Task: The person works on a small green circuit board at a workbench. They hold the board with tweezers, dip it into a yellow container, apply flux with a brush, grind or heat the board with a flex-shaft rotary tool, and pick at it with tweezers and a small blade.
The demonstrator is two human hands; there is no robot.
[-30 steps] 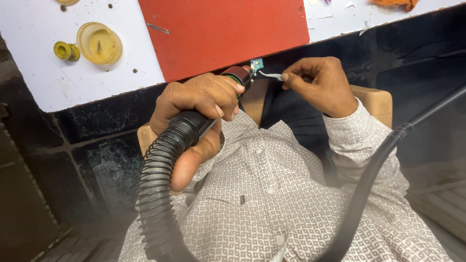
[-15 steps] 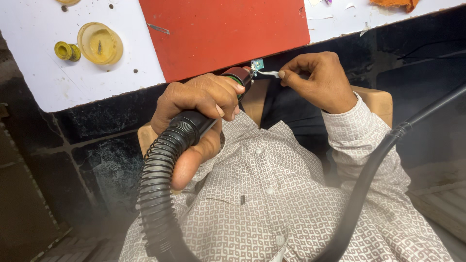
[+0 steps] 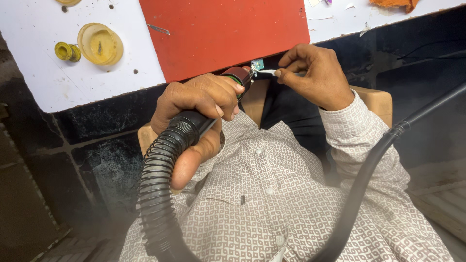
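Observation:
My left hand (image 3: pixel 196 109) grips a hot-air tool (image 3: pixel 233 80) with a dark red nozzle, fed by a black ribbed hose (image 3: pixel 158 194) that runs down past my shirt. The nozzle points at a tiny green circuit board (image 3: pixel 257 64) just below the table edge. My right hand (image 3: pixel 315 77) pinches metal tweezers (image 3: pixel 266 72), whose tips hold that small board. Both hands hover over my lap, close to the edge of the red mat (image 3: pixel 223 34).
A white table (image 3: pixel 43 77) carries the red mat, a round yellow lid (image 3: pixel 100 44) and a small yellow spool (image 3: pixel 65 51). A smooth black cable (image 3: pixel 369 170) crosses at right. A wooden stool (image 3: pixel 374 99) shows under my patterned shirt.
Both hands have held almost still; the tweezers and small board shifted slightly toward the nozzle.

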